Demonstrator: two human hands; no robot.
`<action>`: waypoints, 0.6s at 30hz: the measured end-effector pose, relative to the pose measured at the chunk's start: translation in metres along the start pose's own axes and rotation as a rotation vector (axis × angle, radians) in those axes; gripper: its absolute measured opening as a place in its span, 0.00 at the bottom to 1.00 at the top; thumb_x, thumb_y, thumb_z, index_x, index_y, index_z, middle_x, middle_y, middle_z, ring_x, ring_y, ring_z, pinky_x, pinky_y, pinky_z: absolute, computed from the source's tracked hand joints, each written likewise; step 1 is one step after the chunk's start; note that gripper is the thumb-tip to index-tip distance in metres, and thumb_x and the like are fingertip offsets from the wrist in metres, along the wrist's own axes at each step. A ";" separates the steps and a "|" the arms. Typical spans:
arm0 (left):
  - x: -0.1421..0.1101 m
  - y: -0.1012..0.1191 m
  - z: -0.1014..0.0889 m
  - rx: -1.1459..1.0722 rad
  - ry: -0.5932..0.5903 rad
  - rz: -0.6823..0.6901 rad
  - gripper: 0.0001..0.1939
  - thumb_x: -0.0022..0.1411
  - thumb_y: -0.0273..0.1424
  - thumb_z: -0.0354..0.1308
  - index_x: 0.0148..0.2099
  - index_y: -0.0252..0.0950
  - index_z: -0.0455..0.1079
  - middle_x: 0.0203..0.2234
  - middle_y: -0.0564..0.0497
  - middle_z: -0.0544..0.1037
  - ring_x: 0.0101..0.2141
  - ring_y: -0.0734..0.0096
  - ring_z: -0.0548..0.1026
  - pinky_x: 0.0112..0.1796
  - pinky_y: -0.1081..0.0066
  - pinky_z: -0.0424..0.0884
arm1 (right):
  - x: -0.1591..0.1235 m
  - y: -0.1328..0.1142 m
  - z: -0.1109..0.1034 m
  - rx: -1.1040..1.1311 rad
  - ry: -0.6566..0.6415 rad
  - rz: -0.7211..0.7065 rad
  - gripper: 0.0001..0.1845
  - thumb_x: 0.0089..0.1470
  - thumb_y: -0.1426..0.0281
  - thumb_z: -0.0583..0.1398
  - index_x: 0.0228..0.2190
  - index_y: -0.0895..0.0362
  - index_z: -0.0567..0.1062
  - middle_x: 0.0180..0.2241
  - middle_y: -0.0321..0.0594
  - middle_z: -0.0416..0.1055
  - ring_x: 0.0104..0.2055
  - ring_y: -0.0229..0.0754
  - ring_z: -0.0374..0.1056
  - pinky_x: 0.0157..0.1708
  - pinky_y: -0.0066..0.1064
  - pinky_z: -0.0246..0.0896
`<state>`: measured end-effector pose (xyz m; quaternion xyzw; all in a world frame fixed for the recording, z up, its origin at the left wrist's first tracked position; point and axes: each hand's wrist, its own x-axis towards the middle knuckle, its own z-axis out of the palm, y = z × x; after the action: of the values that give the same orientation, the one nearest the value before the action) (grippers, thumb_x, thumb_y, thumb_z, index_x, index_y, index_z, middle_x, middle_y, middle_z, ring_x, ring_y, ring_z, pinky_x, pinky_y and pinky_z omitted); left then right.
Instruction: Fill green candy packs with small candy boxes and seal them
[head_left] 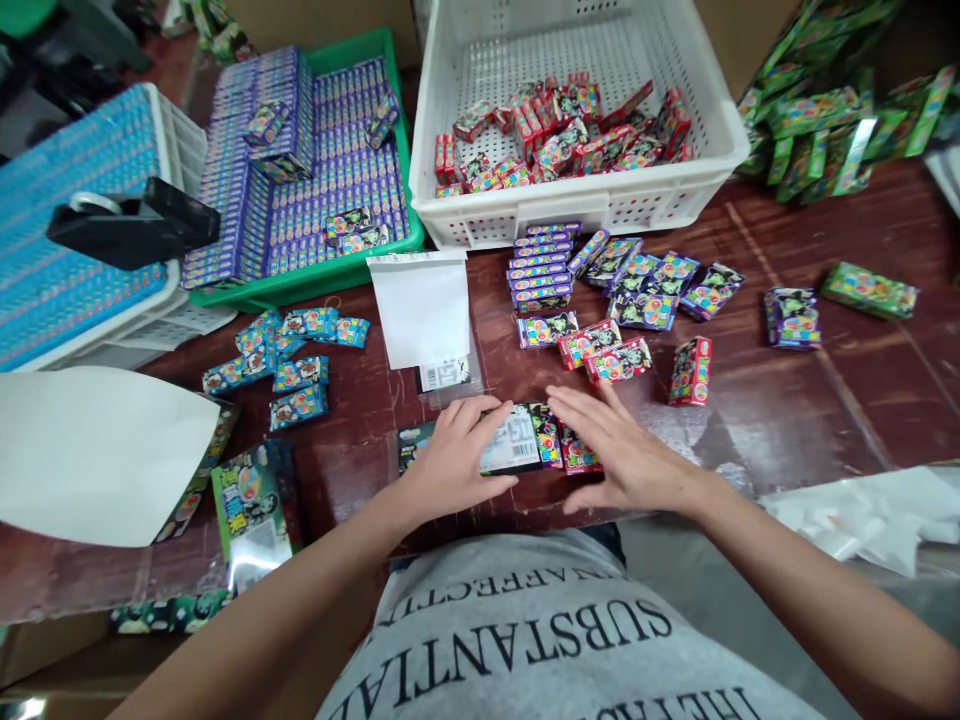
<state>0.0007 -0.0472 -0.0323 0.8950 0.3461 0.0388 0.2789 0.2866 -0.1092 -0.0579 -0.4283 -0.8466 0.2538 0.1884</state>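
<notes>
At the table's front edge my left hand (461, 455) grips a flat dark package (414, 440) in clear film, with a white barcode label (517, 440) on top. Its thumb and fingers rest across the label. My right hand (626, 450) spans a small red candy-style box (579, 452), fingers at the far edge and thumb at the near edge. A purple box (547, 435) lies between that red box and the label, at the package's right end. Part of the package is hidden under my left hand. Beyond my hands lie red boxes (617, 361) and purple boxes (645, 308).
A white crate (577, 200) of red boxes stands at the back, beside a green crate (307, 295) of purple boxes. Blue packs (298, 405), a white paper (420, 310) and a dark tape dispenser (135, 230) are leftward. Green boxes (817, 120) pile up at back right.
</notes>
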 end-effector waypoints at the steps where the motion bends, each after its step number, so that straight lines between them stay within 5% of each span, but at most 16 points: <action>1: 0.001 -0.001 -0.001 0.003 -0.001 -0.003 0.46 0.56 0.39 0.69 0.72 0.40 0.53 0.60 0.41 0.64 0.59 0.47 0.62 0.61 0.48 0.62 | -0.005 0.002 -0.004 0.000 -0.011 0.012 0.58 0.54 0.47 0.66 0.72 0.55 0.43 0.72 0.57 0.48 0.73 0.60 0.47 0.71 0.64 0.33; 5: 0.006 -0.002 -0.002 0.014 -0.024 0.017 0.47 0.56 0.39 0.69 0.72 0.41 0.52 0.60 0.40 0.64 0.59 0.46 0.63 0.61 0.47 0.61 | -0.016 0.009 -0.016 0.081 -0.001 0.040 0.42 0.62 0.63 0.62 0.69 0.57 0.51 0.67 0.56 0.56 0.71 0.54 0.51 0.70 0.58 0.48; 11: 0.013 0.001 -0.008 -0.061 -0.053 0.091 0.49 0.58 0.38 0.68 0.74 0.45 0.47 0.61 0.41 0.62 0.60 0.49 0.61 0.62 0.46 0.61 | -0.003 0.012 -0.022 0.266 0.030 -0.003 0.43 0.59 0.58 0.66 0.68 0.52 0.55 0.65 0.51 0.62 0.68 0.52 0.58 0.65 0.54 0.59; 18: 0.019 0.010 -0.012 -0.049 -0.018 0.059 0.49 0.56 0.35 0.69 0.74 0.45 0.48 0.60 0.41 0.62 0.60 0.49 0.62 0.62 0.47 0.63 | 0.006 0.016 -0.017 0.168 0.077 -0.019 0.42 0.58 0.54 0.66 0.66 0.55 0.60 0.66 0.55 0.60 0.69 0.53 0.56 0.68 0.57 0.51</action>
<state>0.0181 -0.0356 -0.0191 0.8980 0.3158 0.0475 0.3026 0.3018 -0.0918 -0.0534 -0.4125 -0.8184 0.3054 0.2585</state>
